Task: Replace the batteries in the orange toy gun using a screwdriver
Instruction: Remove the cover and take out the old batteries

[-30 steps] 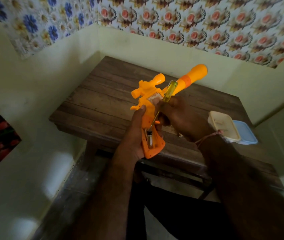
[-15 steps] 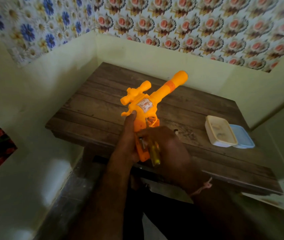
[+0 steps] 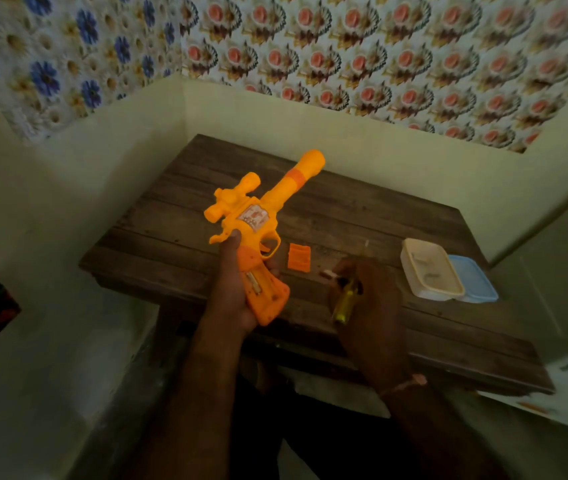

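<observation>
Left hand (image 3: 230, 299) grips the orange toy gun (image 3: 258, 230), its barrel pointing toward frame top. Right hand (image 3: 369, 299), lower right, holds the screwdriver (image 3: 344, 301), nearer the loose cover (image 3: 299, 258).

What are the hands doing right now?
Left hand: holds the orange toy gun by its grip.
Right hand: holds the yellow-handled screwdriver; it also pinches something small, but what cannot be told.
</observation>
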